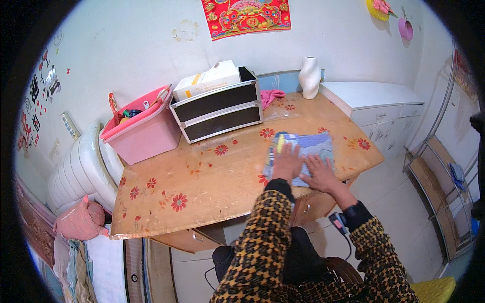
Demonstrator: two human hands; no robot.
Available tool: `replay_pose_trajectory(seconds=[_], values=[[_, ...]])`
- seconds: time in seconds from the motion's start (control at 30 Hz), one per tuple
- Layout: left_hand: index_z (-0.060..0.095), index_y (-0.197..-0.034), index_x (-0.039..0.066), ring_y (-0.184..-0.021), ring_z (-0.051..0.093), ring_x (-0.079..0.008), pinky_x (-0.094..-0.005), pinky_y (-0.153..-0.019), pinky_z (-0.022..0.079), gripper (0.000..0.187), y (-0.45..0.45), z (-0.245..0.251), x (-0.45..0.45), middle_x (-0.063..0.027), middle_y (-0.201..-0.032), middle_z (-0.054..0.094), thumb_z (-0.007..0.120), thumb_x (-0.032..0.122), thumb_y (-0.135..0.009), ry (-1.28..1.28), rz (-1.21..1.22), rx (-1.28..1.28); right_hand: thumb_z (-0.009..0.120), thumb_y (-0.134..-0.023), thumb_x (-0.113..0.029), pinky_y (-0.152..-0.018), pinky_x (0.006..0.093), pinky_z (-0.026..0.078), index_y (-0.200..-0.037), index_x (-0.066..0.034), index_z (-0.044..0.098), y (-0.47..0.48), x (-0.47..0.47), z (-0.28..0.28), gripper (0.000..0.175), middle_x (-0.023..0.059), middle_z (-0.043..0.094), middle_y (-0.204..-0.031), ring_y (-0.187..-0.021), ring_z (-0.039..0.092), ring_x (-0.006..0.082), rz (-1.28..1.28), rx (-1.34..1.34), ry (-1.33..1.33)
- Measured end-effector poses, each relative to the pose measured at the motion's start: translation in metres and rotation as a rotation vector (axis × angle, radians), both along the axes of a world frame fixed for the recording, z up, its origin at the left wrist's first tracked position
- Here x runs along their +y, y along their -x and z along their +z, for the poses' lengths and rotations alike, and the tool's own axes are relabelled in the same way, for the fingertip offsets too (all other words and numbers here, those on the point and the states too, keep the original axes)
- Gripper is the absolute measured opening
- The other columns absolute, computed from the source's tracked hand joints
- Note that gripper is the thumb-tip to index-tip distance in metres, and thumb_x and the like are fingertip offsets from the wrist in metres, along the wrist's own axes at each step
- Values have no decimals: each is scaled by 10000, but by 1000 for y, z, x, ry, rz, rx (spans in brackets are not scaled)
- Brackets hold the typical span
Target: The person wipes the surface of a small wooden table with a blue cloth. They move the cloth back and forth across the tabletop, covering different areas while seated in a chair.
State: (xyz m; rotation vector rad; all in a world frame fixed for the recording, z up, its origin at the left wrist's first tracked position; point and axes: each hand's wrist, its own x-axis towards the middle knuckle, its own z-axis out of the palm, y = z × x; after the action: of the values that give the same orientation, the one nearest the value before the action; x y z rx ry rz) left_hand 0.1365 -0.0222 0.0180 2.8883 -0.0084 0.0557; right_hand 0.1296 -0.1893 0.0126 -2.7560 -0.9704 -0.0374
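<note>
A folded blue-grey patterned cloth lies flat near the front right edge of a wooden desk. Its top shows patches of purple, yellow and dark blue. My left hand rests palm down on its left half, fingers pointing away from me. On the right half, my right hand presses flat with fingers spread, its thumb close to the left hand. Both palms hide part of the cloth, and neither hand grips it.
A pink plastic bin with assorted items stands at the desk's left. Beside it is a black, silver-edged case holding a white box. Farther right are a pink cloth and a white twisted vase.
</note>
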Motion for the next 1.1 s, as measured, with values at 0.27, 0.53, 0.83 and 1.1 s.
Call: replay_pose_trajectory(seconds=[0.27,0.53,0.83,1.1], values=[[404,-1455,247,-1477,166,-311,-636,-1148,122,478,65,-15,220,-41,-1600,217,316,418,-1018,-255,260,41,416,-945,-574,-1165,586,50,-1509,-65,264,25,219,1,775,195,222,-1574,-1466,151,393,313,87,-6],[275,-1525,200,-1476,156,-328,-596,-1153,97,556,212,-18,411,-128,-1588,222,278,440,-1023,-375,505,141,409,-944,-565,-1159,603,28,-1517,-62,269,129,396,2,775,178,223,-1580,-1474,141,370,594,55,-48],[276,-1529,195,-1450,197,-402,-552,-1162,122,639,263,-28,453,-232,-1567,210,282,546,-995,-204,864,70,447,-920,-567,-1164,591,44,-1460,-52,395,147,413,1,747,160,307,-1551,-1462,180,367,782,72,-198],[318,-1513,243,-1401,276,-443,-554,-1132,212,611,125,-39,359,-257,-1499,341,301,557,-990,-376,657,110,421,-927,-578,-1167,572,74,-1438,-87,438,33,304,-2,710,145,346,-1533,-1441,246,346,667,72,-219]])
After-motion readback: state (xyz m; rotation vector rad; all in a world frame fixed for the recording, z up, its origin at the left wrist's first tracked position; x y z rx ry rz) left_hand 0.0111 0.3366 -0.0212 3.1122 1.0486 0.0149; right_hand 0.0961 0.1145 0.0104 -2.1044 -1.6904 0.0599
